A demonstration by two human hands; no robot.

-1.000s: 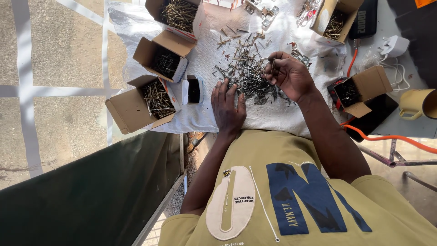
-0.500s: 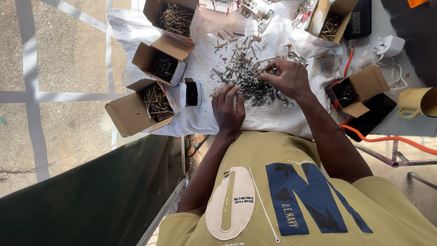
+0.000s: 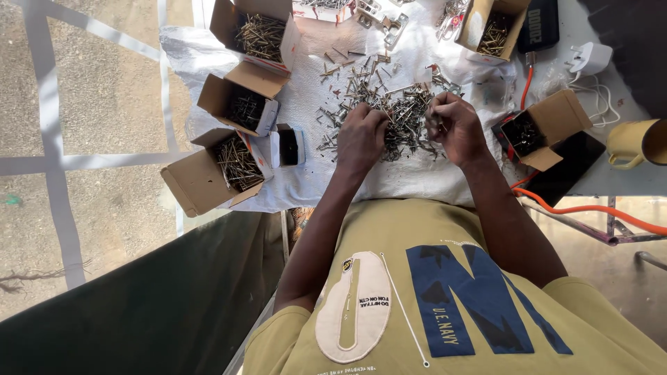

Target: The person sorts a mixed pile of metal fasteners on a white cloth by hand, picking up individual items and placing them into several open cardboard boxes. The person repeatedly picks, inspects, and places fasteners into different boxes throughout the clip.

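A loose pile of metal screws lies on a white cloth spread over the table. My left hand rests on the pile's left side with its fingers curled down into the screws. My right hand is at the pile's right side, fingers pinched together on a few screws. The two hands are close, with the pile between them. The fingertips of both are partly hidden among the screws.
Three open cardboard boxes of screws stand at the left, with two more at the right. Between them sits a small white box. At the right are a yellow mug, a white plug and an orange cable.
My left hand moved forward from the cloth's near edge into the pile and curled its fingers. My right hand came down from above the pile and shifted slightly right.
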